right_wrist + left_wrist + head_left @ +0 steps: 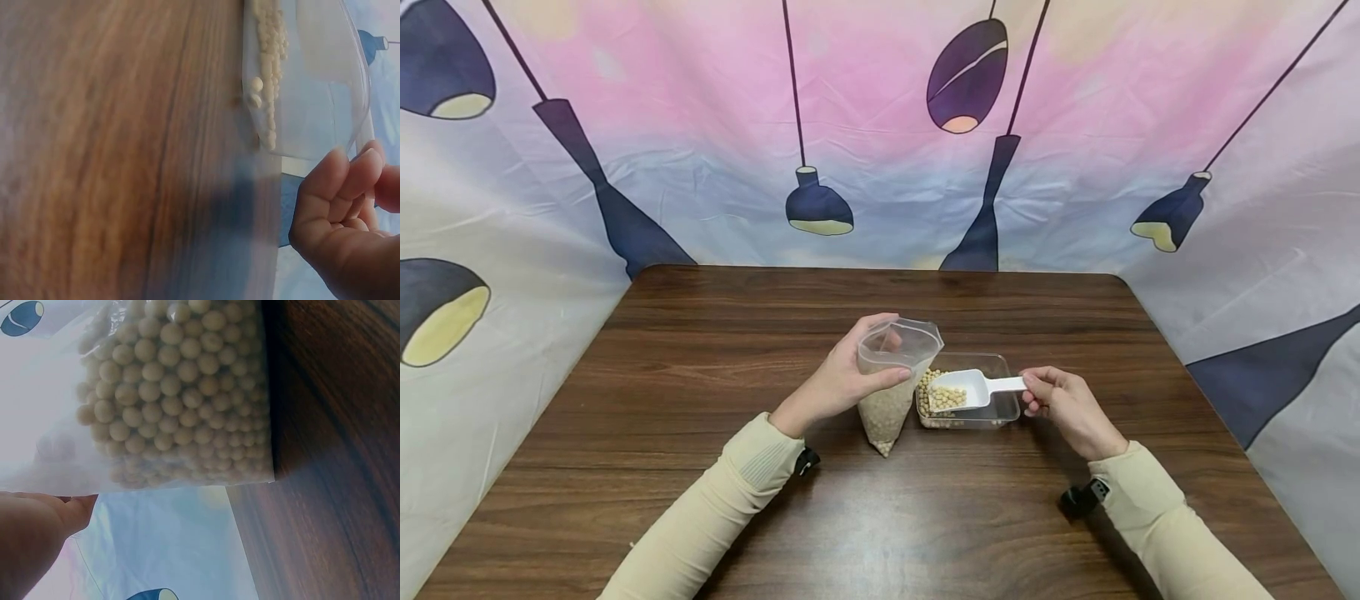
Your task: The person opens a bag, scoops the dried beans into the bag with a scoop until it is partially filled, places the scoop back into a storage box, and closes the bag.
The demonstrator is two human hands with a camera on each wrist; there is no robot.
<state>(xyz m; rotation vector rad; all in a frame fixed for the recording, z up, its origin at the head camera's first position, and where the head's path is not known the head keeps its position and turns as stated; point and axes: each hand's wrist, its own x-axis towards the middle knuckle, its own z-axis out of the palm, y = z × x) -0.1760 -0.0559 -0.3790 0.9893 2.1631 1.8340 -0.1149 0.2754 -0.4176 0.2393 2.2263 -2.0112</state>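
Observation:
In the head view my left hand (842, 375) grips a clear plastic bag (887, 408) around its upper part, its mouth spread wide. Pale round beans (169, 381) fill the lower part of the bag, which shows close up in the left wrist view. My right hand (1067, 408) pinches the handle of a white scoop (973, 387) just right of the bag. Some beans (947, 398) lie in the scoop. Beneath it stands a clear rectangular container (1011, 408), with beans gathered mostly at its left side; the right wrist view shows its wall (331, 119).
Everything stands on a dark brown wooden table (700, 350). A printed cloth (880, 108) with lamp shapes hangs behind and at both sides of the table. Each wrist wears a small black device, such as the one on the right wrist (1082, 500).

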